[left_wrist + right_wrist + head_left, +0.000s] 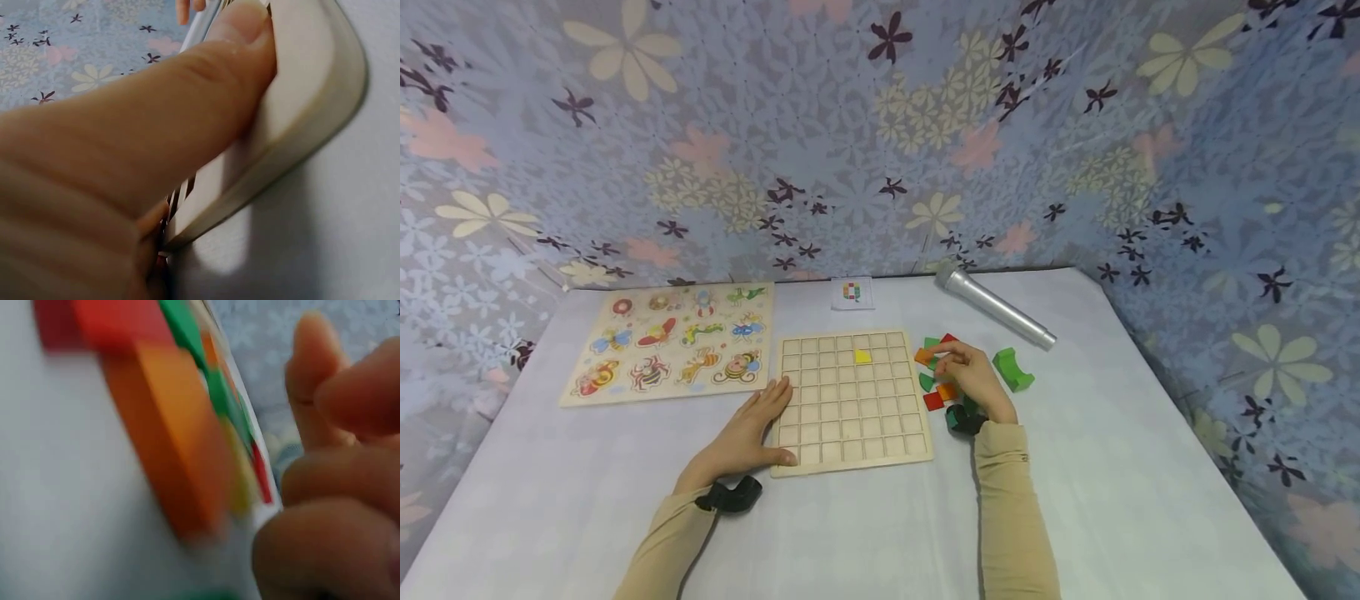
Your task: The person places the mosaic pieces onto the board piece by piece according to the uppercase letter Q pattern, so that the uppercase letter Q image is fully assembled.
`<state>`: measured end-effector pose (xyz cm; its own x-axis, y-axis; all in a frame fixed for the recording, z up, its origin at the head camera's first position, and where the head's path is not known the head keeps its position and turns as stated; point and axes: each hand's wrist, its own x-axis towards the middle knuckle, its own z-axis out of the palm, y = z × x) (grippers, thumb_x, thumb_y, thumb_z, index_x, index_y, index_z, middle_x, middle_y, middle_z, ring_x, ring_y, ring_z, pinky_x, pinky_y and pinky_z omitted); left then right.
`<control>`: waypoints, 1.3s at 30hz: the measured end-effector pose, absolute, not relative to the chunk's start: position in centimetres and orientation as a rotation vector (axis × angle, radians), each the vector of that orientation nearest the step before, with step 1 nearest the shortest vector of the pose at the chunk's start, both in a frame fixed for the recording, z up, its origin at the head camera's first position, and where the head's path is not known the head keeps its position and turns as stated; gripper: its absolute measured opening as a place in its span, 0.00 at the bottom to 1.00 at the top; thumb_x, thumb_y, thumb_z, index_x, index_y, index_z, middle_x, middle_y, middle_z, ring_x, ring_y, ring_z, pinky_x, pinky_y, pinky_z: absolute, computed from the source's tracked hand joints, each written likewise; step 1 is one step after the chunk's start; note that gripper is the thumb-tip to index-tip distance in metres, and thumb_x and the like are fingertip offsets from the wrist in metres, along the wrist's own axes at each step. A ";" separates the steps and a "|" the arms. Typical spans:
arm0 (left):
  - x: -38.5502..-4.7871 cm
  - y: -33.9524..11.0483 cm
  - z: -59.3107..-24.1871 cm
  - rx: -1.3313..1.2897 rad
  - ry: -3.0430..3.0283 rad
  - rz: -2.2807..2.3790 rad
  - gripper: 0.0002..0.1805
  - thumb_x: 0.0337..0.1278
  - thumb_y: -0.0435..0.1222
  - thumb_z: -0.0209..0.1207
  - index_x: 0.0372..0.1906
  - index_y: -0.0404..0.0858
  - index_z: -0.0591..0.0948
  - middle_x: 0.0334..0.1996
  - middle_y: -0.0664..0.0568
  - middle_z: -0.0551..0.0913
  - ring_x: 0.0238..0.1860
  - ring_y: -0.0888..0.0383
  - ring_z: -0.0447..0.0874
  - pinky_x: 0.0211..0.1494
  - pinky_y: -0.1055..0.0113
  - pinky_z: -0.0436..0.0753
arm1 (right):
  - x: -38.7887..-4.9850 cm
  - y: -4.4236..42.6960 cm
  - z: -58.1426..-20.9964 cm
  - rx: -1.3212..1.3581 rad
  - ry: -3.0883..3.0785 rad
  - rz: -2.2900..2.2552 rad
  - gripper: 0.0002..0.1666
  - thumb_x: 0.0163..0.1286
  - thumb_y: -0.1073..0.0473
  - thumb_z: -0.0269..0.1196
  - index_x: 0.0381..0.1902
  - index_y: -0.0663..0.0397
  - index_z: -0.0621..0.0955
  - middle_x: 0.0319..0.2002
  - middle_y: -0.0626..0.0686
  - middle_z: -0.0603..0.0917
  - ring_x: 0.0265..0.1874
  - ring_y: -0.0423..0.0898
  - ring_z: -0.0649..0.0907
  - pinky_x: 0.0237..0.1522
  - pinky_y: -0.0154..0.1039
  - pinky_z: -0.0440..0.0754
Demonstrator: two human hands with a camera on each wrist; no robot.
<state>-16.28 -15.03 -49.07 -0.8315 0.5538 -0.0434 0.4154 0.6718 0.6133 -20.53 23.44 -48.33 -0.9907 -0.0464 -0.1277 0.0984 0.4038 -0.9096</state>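
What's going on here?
A person is at a grid board. The left hand rests on its left edge, thumb on the near left corner. The right hand is over the loose blocks right of the board, with nothing visible in its fingers. Only one yellow piece sits in the grid. A pattern card lies beyond the board, with a puzzle board to the left and a silver tube to the right.

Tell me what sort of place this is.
Probably a tabletop play or learning area: a wooden grid board, loose coloured blocks and a board of cartoon insect pictures lie on a white-covered table.
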 end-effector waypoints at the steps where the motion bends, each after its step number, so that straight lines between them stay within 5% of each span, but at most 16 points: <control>1: -16.3 -15.0 -49.0 0.786 2.663 0.894 0.60 0.37 0.49 0.73 0.73 0.27 0.55 0.76 0.37 0.49 0.77 0.37 0.44 0.77 0.41 0.44 | -20.5 23.6 -48.0 0.079 2.536 -1.652 0.20 0.67 0.67 0.51 0.55 0.55 0.80 0.35 0.53 0.83 0.36 0.42 0.77 0.33 0.30 0.71; 4: -16.4 -15.0 -48.8 0.787 2.668 0.889 0.60 0.38 0.49 0.73 0.73 0.28 0.55 0.76 0.37 0.49 0.77 0.37 0.44 0.77 0.41 0.44 | -20.2 24.3 -47.5 0.154 2.612 -1.584 0.23 0.64 0.69 0.53 0.56 0.54 0.79 0.46 0.58 0.84 0.43 0.48 0.79 0.32 0.31 0.71; 7: -16.3 -15.0 -48.8 0.782 2.662 0.891 0.60 0.37 0.49 0.74 0.73 0.27 0.55 0.76 0.37 0.49 0.77 0.37 0.44 0.77 0.41 0.45 | -19.8 24.7 -47.4 0.195 2.623 -1.509 0.25 0.63 0.69 0.56 0.59 0.55 0.77 0.55 0.61 0.81 0.57 0.57 0.77 0.46 0.41 0.80; 10: -16.2 -15.0 -48.9 0.784 2.658 0.903 0.60 0.37 0.49 0.74 0.73 0.27 0.56 0.76 0.37 0.50 0.77 0.37 0.45 0.77 0.41 0.45 | -19.5 25.0 -47.6 0.194 2.625 -1.449 0.27 0.63 0.68 0.61 0.62 0.57 0.75 0.58 0.62 0.79 0.64 0.58 0.72 0.60 0.50 0.76; 15: -16.1 -14.9 -48.9 0.782 2.652 0.903 0.59 0.38 0.49 0.73 0.73 0.27 0.56 0.76 0.37 0.50 0.77 0.37 0.45 0.77 0.42 0.45 | -19.6 25.0 -47.5 0.181 2.643 -1.380 0.31 0.60 0.70 0.64 0.63 0.55 0.74 0.57 0.61 0.79 0.55 0.56 0.77 0.48 0.40 0.82; 20: -16.1 -15.1 -48.6 0.788 2.682 0.894 0.59 0.38 0.48 0.73 0.72 0.26 0.56 0.76 0.36 0.50 0.76 0.36 0.46 0.77 0.41 0.46 | -19.8 24.5 -47.3 0.177 2.676 -1.346 0.27 0.61 0.71 0.62 0.60 0.56 0.76 0.56 0.62 0.79 0.53 0.57 0.78 0.49 0.44 0.84; 28: -16.3 -15.0 -48.8 0.801 2.667 0.900 0.58 0.40 0.50 0.73 0.72 0.27 0.57 0.76 0.36 0.51 0.77 0.37 0.46 0.77 0.41 0.47 | -20.5 23.9 -47.2 0.254 2.751 -1.361 0.20 0.64 0.66 0.61 0.56 0.58 0.80 0.52 0.64 0.81 0.46 0.54 0.79 0.37 0.33 0.75; 33: -16.4 -15.1 -48.9 0.824 2.668 0.906 0.59 0.39 0.51 0.72 0.72 0.26 0.57 0.76 0.36 0.51 0.76 0.37 0.46 0.77 0.41 0.47 | -21.6 21.8 -46.2 0.212 2.705 -1.525 0.18 0.67 0.61 0.62 0.54 0.58 0.81 0.49 0.63 0.85 0.52 0.57 0.81 0.43 0.37 0.78; 39: -16.4 -15.1 -48.6 0.777 2.650 0.907 0.59 0.39 0.51 0.73 0.73 0.27 0.56 0.76 0.38 0.50 0.77 0.39 0.44 0.78 0.43 0.45 | -23.0 17.8 -46.3 0.173 2.626 -1.601 0.13 0.66 0.61 0.63 0.48 0.57 0.84 0.44 0.60 0.88 0.46 0.54 0.85 0.44 0.38 0.81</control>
